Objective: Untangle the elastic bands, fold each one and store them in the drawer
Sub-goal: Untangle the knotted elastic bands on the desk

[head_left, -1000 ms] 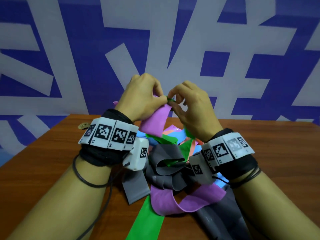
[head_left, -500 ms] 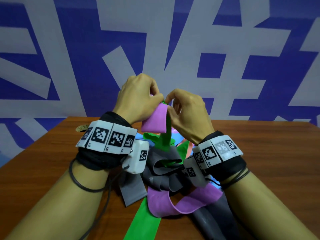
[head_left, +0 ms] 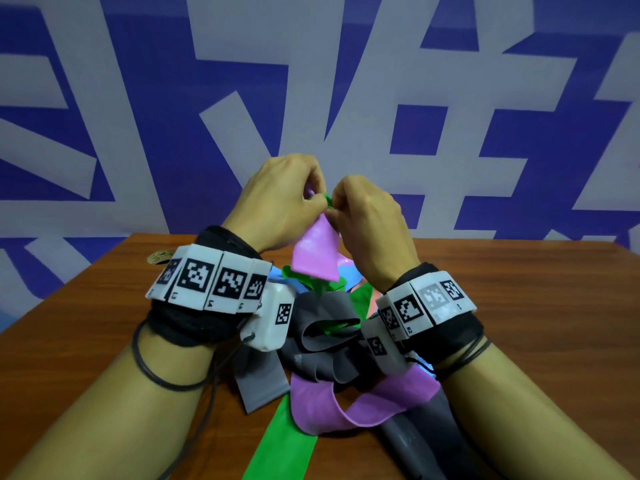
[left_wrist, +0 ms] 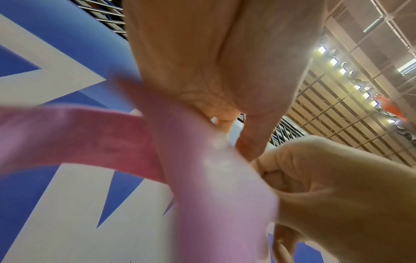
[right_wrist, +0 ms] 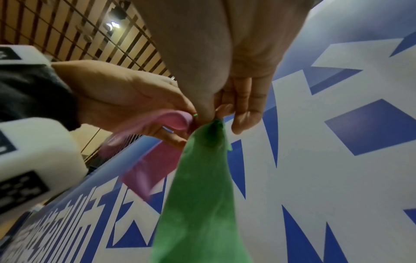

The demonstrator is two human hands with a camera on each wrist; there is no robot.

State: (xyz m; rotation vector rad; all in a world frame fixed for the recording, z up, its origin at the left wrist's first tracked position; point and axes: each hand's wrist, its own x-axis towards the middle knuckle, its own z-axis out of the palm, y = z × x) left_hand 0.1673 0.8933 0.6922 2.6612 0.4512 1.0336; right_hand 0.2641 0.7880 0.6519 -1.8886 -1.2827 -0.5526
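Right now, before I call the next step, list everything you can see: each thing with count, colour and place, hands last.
Purple band: one, pinched up by the left hand, trailing into the pile.
Green band: one, pinched by the right hand, hanging down; a stretch lies on the table's near edge.
Grey bands: count unclear, bunched mid-pile.
Blue and orange bands: scraps only, at the pile's far side, count unclear.
Table: one, brown wood, under the pile.
Round gold thing: one, table's far left corner.
Wall: blue and white pattern, behind.
Drawer: not in view.
Left hand: pinches purple.
Right hand: pinches green.
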